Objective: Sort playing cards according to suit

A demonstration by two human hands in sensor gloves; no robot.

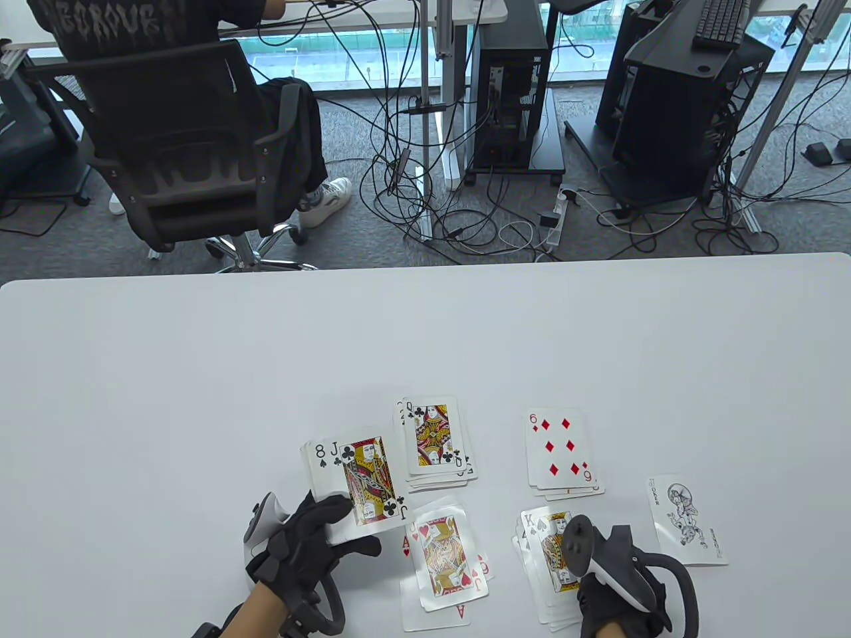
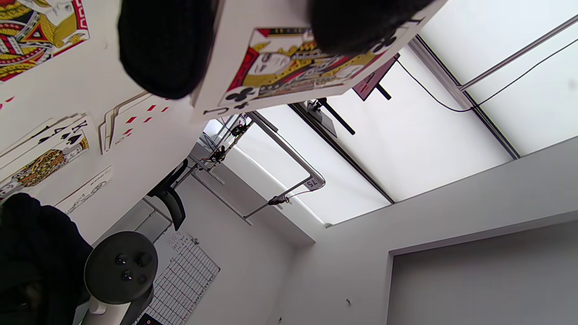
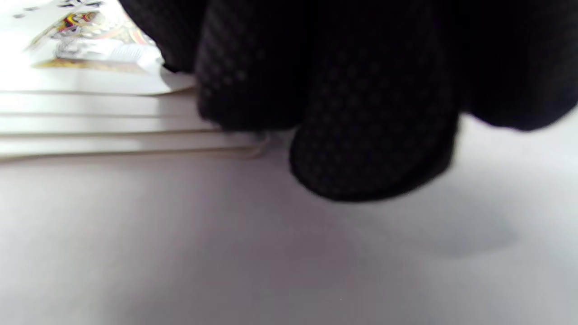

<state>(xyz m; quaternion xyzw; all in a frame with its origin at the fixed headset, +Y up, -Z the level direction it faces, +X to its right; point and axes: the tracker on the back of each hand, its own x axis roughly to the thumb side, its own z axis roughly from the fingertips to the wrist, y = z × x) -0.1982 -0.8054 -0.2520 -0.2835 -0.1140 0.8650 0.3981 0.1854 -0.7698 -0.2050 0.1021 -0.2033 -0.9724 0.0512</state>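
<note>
My left hand (image 1: pixel 312 538) holds a small fan of cards above the table, the jack of clubs (image 1: pixel 365 480) on top and an 8 of spades (image 1: pixel 321 468) under it. In the left wrist view my fingertips (image 2: pixel 165 45) grip the jack of clubs (image 2: pixel 289 63). My right hand (image 1: pixel 618 585) rests at the near end of the spade pile, topped by the king of spades (image 1: pixel 550 548). In the right wrist view its fingertips (image 3: pixel 375 135) touch the table at the pile's edge (image 3: pixel 113 126). Whether they grip a card is hidden.
A club pile topped by the queen of clubs (image 1: pixel 435 438) lies beside the held fan. A heart pile with the jack of hearts (image 1: pixel 445 555) is at the front. The 6 of diamonds pile (image 1: pixel 562 452) and a joker (image 1: pixel 688 522) lie to the right.
</note>
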